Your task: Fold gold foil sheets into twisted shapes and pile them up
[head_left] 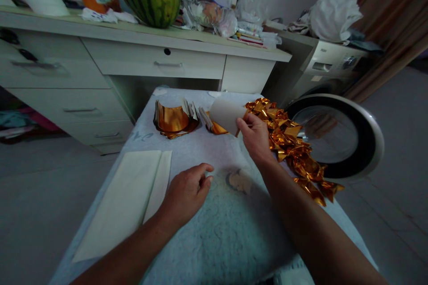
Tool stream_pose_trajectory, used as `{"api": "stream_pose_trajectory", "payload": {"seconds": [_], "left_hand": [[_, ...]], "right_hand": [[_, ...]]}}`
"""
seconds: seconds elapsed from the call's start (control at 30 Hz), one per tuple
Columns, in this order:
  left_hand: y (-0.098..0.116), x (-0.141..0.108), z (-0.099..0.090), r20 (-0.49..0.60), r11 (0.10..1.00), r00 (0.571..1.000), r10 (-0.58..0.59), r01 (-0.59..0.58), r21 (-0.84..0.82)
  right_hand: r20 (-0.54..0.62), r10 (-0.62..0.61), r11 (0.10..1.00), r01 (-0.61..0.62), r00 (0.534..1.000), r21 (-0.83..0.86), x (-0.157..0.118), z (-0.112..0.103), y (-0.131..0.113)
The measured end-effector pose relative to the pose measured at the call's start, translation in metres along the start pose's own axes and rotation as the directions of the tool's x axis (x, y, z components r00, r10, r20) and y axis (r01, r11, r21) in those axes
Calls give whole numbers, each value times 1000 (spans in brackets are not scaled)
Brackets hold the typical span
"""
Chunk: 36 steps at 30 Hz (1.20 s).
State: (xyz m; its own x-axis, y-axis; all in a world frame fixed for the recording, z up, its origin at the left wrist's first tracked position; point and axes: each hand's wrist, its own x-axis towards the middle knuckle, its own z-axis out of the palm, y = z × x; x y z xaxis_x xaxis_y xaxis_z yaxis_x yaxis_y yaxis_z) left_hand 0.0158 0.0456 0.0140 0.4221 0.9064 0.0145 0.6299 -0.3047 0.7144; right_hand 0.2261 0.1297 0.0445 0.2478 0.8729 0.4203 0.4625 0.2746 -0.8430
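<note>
My right hand (256, 136) pinches a sheet of gold foil paper (227, 115) by its edge. Its pale back faces me, and a strip of gold shows by the fingers. The sheet hangs over a small curved stack of gold foil paper (219, 130), partly covering it. A larger curved stack of gold foil paper (173, 119) stands left of that. My left hand (189, 191) hovers over the cloth, empty, its thumb and forefinger apart and the other fingers curled. Beside its wrist lies folded white paper (129, 196). Folded gold foil pieces (290, 138) are heaped beyond my right forearm.
A patterned cloth (214, 240) covers the work surface. Behind it stands a white desk (167, 60) with drawers, bearing a cut watermelon (150, 2) and plastic bags. At the right, a washing machine's round door (334, 136) stands open close to the foil heap.
</note>
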Motion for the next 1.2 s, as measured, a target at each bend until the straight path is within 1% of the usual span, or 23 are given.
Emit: {"api": "stream_pose_trajectory", "payload": {"seconds": [0.07,0.13,0.2,0.27,0.37,0.4,0.43,0.47,0.53,0.6,0.67,0.8,0.9,0.97,1.03,1.1,1.17,1.2], "left_hand": [[-2,0,0,-66,998,997,45,-48,-37],[-4,0,-1,-171,994,982,77,-89,-63],[-5,-1,-3,-266,991,962,70,-97,-92],[-6,-2,-5,-310,983,950,44,-97,-157],[-3,-2,-8,-270,927,963,-13,-90,-365],[-1,-2,-9,-234,886,971,-51,-64,-458],[0,-1,-10,-195,832,977,-82,-41,-554],[1,-1,-10,-162,775,981,-108,-19,-631],[2,1,-11,-131,690,978,-164,19,-724],[1,3,-11,-121,653,967,-223,56,-755],[-1,4,-10,-104,635,958,-266,93,-767],[0,6,-9,-89,612,945,-316,131,-780],[1,8,-7,-107,575,922,-371,138,-806],[-1,9,-6,-113,529,906,-408,134,-838],[-3,10,-4,-119,487,890,-441,126,-864],[-5,10,-3,-123,467,875,-468,127,-875],[-6,10,-2,-127,472,859,-495,144,-869],[-6,10,-2,-128,480,853,-507,156,-863]], "right_hand": [[72,54,968,-70,996,241,-7,-11,-5],[125,116,906,-157,985,392,-17,-19,-9],[205,207,826,-283,957,487,-27,-23,-12],[273,274,765,-381,922,519,-37,-24,-13],[414,319,674,-511,853,533,-49,-18,-10],[457,316,651,-541,831,533,-52,-14,-9],[483,308,635,-555,820,538,-55,-11,-7],[500,297,628,-561,813,539,-57,-7,-5],[538,274,630,-572,797,526,-61,-1,-1],[566,265,641,-581,781,502,-64,1,1],[569,267,663,-577,778,478,-66,1,2],[549,264,709,-545,793,447,-68,-6,2],[601,208,742,-525,772,417,-67,-12,2],[635,159,769,-498,756,401,-68,-13,3],[650,113,804,-453,752,385,-70,-13,5],[636,56,874,-346,770,341,-72,-13,7],[602,-37,956,-148,798,254,-73,-13,9],[589,-92,978,-39,803,205,-73,-13,9]]}}
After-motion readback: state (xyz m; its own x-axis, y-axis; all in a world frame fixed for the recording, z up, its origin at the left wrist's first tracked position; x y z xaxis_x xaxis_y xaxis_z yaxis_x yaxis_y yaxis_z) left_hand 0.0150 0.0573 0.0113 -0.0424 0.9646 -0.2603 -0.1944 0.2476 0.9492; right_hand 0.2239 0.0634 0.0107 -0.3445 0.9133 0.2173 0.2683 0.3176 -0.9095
